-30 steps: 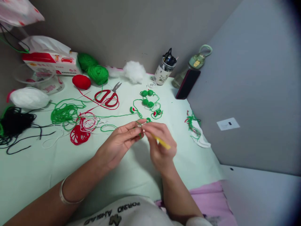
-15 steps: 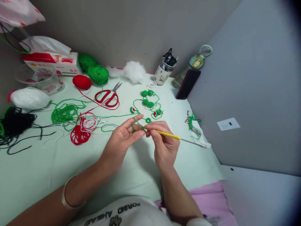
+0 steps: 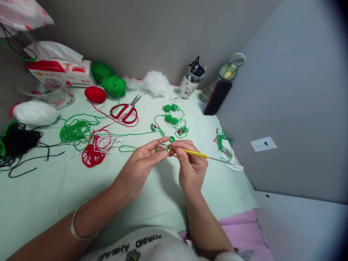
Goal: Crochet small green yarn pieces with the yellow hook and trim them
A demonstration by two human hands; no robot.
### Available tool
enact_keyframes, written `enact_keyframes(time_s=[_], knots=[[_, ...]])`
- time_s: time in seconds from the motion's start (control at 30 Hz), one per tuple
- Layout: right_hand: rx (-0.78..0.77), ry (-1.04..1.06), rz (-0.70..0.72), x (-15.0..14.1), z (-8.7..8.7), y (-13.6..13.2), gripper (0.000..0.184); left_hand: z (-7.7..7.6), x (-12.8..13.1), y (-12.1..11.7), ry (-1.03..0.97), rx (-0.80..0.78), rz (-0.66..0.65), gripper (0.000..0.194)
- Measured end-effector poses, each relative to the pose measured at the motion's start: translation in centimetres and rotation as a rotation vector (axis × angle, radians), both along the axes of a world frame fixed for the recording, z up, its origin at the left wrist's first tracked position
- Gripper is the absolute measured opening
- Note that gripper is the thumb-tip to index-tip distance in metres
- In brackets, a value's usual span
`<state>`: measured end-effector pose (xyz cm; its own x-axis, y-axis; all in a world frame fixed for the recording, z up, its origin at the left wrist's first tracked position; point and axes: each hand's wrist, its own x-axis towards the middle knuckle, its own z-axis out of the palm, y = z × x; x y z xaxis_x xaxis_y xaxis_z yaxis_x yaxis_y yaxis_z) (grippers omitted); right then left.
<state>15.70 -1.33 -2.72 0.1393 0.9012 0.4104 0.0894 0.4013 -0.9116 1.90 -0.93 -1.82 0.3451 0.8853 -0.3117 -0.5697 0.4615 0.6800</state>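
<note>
My right hand (image 3: 191, 163) is closed around a crochet hook with a yellow grip (image 3: 194, 153), its metal tip pointing left toward my other fingers. Green yarn (image 3: 157, 148) runs over the fingers of my left hand (image 3: 144, 157), whose thumb and fingers pinch it near the hook's tip. The small stitches between the fingertips are mostly hidden. Just beyond the hands lie a small green crocheted ring (image 3: 171, 139), several green crocheted balls (image 3: 171, 119) and green-and-red pieces (image 3: 182, 131) with trailing strands.
Red-handled scissors (image 3: 124, 113) and a loose green yarn heap (image 3: 76, 130) lie to the left, near red yarn (image 3: 93, 156) and black yarn (image 3: 20, 141). White stuffing (image 3: 156, 83), a pen jar (image 3: 189, 83), a bottle (image 3: 228, 72) and a phone (image 3: 218, 98) stand behind. Yarn scraps (image 3: 224, 143) lie right.
The hook's metal tip now reaches further left, across the yarn at my left fingertips. My left index finger has lowered slightly. My right hand keeps its grip.
</note>
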Motion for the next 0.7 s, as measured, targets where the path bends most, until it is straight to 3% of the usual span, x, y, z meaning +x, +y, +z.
enact_keyframes(time_s=[0.37,0.5,0.57,0.7], knots=[[-0.138,0.256,0.007,1.0,0.0,0.3,0.014,-0.1,-1.3,0.6,0.001,0.001,-0.021,0.032],[-0.189,0.361,0.109,1.2,0.2,0.6,0.015,-0.2,-1.3,0.5,0.063,0.05,-0.033,0.029],[-0.174,0.291,0.159,0.9,0.2,0.5,0.014,-0.3,-1.0,0.4,0.106,0.093,-0.038,0.032],[-0.144,0.09,0.102,0.4,0.1,0.2,0.014,-0.5,-0.9,0.5,0.119,0.127,-0.058,0.043]])
